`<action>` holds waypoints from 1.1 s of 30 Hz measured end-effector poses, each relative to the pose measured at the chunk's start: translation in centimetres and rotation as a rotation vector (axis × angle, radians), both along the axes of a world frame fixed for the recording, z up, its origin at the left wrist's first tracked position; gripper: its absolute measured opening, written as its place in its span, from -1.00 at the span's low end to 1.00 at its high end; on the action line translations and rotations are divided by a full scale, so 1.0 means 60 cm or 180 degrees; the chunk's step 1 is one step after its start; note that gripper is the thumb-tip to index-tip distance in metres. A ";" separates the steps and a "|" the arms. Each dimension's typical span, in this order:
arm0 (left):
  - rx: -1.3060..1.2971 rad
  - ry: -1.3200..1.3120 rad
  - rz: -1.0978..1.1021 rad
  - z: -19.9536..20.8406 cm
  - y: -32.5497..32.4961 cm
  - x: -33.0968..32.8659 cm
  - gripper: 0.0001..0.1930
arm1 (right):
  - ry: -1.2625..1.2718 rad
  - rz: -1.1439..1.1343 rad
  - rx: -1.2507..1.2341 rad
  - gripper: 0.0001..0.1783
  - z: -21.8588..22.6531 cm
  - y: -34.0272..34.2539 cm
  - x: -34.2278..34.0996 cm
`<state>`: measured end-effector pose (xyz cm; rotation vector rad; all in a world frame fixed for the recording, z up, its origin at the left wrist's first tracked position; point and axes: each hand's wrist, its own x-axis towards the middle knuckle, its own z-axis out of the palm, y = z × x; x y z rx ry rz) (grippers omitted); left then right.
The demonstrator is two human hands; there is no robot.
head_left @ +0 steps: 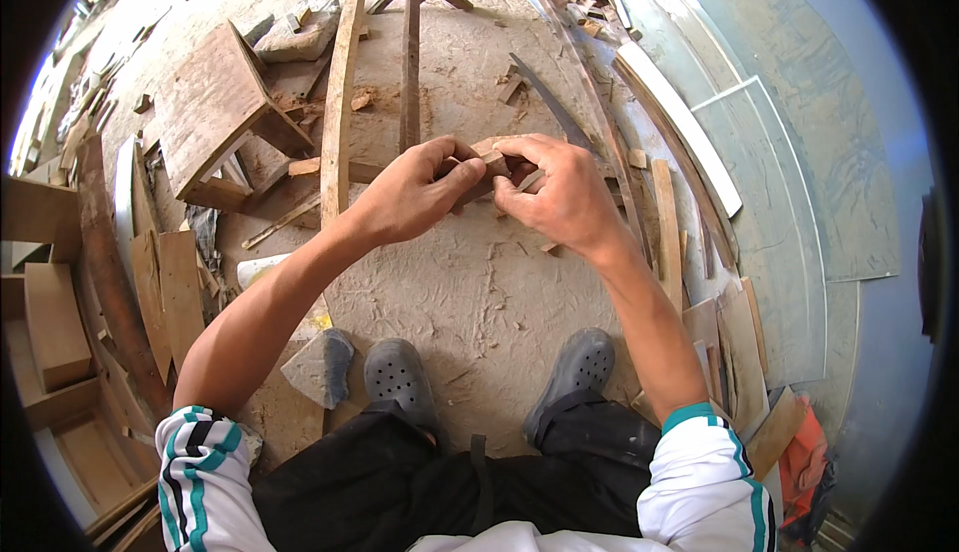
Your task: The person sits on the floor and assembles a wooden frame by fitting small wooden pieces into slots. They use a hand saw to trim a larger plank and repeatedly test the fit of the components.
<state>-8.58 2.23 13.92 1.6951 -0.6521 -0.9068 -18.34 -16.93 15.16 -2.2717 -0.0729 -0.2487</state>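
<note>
A small wooden block (493,163) is held up in front of me between both hands. My left hand (425,190) is closed on its left side, thumb and fingers pinching. On the other side, the bent fingers of my right hand (557,190) close round the same piece and cover part of it. Behind the hands, a wooden frame with a long upright bar (411,62) lies on the floor. Just left of that bar runs a long pale wooden batten (346,82). A handsaw blade (549,97) rests on the ground beyond my right hand.
A wooden stool-like box (205,102) and a stone (300,32) stand at the far left. Wooden drawers (60,352) line the left edge. Glass-like sheets (779,172) and loose boards (667,232) lie along the right. A broken stone (322,367) sits beside my left shoe.
</note>
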 end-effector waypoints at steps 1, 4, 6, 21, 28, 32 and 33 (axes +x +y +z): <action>-0.0027 0.0156 0.0005 -0.003 0.002 -0.001 -0.64 | 0.0004 0.0012 0.0031 -0.58 0.000 0.000 -0.002; -0.0080 0.0531 -0.0026 -0.006 0.000 -0.002 -0.65 | 0.0166 -0.0080 0.0171 -0.60 0.006 -0.001 -0.009; -0.0078 0.0653 -0.0077 0.001 -0.001 -0.003 -0.65 | 0.0040 -0.0073 0.0220 -0.61 0.003 -0.004 -0.009; 0.0282 -0.0433 -0.0430 0.015 -0.005 -0.007 -0.62 | 0.0351 -0.0188 0.0010 -0.69 0.024 -0.002 -0.007; 0.0473 -0.0455 -0.0338 0.020 0.009 -0.003 -0.59 | 0.0419 -0.0030 0.0370 -0.64 -0.021 -0.053 -0.001; 0.0318 0.0167 -0.0262 0.023 0.029 0.006 -0.58 | 0.0907 -0.1147 -0.0669 -0.63 -0.126 -0.173 0.011; 0.0313 0.0265 -0.0324 0.027 0.030 0.009 -0.58 | 0.0979 -0.1336 -0.1135 -0.66 -0.172 -0.218 0.002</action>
